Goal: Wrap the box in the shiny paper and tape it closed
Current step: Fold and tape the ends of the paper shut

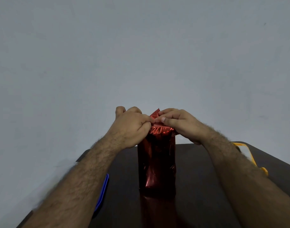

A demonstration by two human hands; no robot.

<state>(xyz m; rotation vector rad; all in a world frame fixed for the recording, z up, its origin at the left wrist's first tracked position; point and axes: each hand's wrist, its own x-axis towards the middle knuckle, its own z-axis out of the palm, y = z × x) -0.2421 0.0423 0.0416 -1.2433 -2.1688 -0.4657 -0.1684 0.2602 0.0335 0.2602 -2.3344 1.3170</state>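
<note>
Both hands, left hand (132,127) and right hand (178,124), pinch shiny red paper (157,127) atop the upright box (156,162), centre frame, on the dark table (206,178).

Box (157,163) stands upright on table (206,186), covered in red paper; left hand (132,127) and right hand (178,124) pinch its top folds.

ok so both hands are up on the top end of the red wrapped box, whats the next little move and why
Probably press the raised flap down flat. The box stands upright on the table, sides already covered; the left hand and right hand pinch the shiny paper at the top, where a corner sticks up unfolded.
</note>
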